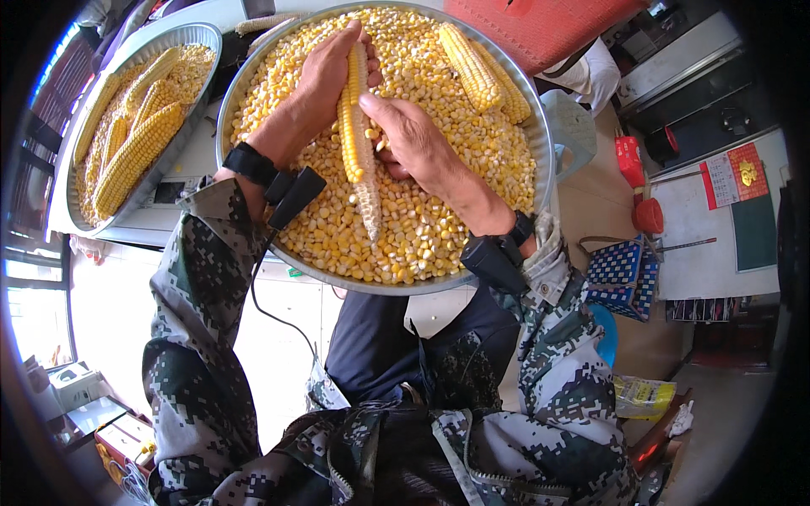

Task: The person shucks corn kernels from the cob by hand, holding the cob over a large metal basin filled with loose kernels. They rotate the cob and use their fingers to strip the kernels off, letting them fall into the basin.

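Note:
My left hand (329, 69) is closed around the upper part of a partly shelled corn cob (350, 129), its thumb lying along the top end. Yellow kernels still cover the cob's left side, while its right side and lower tip are bare and pale. My right hand (414, 136) presses its thumb against the bare side, its fingers curled beneath with a few loose kernels at them. Under both hands, a round metal basin (392, 290) holds a deep layer of loose corn kernels (329, 243). Two ears of corn (469, 66) with full rows rest on the kernels at the basin's upper right.
At left, an oval metal tray (215, 60) holds several ears of corn (136, 161) over kernels. Bare cobs (262, 24) lie behind the basin. A red cloth-like surface (544, 25) adjoins its far right, near a pale plastic handled container (573, 129). A blue woven basket (617, 275) stands farther right.

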Available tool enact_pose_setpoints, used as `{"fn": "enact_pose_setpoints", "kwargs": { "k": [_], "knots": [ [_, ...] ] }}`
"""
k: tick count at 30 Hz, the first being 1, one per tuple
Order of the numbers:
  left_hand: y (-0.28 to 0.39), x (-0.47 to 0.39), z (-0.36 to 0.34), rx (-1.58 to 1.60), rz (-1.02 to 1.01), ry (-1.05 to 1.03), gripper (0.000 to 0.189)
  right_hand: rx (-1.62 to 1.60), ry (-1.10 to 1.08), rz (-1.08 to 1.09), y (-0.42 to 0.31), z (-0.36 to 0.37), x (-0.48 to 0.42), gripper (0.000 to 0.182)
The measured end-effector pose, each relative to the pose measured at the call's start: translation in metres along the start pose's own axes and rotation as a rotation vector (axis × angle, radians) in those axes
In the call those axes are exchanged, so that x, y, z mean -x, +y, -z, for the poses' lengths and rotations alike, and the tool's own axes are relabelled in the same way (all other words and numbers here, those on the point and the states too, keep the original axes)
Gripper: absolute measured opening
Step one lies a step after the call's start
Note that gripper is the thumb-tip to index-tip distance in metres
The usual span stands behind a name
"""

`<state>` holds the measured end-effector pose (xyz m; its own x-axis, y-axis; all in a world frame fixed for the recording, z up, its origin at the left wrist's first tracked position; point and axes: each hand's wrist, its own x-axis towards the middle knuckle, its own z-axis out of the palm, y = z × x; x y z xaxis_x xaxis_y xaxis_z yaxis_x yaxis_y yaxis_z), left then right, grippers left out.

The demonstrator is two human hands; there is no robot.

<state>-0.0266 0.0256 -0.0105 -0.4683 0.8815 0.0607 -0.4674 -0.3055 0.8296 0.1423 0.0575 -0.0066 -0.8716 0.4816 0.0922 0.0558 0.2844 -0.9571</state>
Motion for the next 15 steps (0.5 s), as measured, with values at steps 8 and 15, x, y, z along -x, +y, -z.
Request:
{"fn": "enact_pose_setpoints", "kwargs": {
  "k": [8, 15],
  "knots": [
    [0.001, -0.001, 0.002, 0.071, 0.043, -0.002, 0.033, 0.155, 0.048, 0.103, -0.008, -0.004, -0.006, 0.056],
    [0.004, 0.006, -0.004, -0.011, 0.034, -0.033, 0.041, 0.107, 0.043, -0.126, -0.012, -0.001, -0.006, 0.061]
  ]
}}
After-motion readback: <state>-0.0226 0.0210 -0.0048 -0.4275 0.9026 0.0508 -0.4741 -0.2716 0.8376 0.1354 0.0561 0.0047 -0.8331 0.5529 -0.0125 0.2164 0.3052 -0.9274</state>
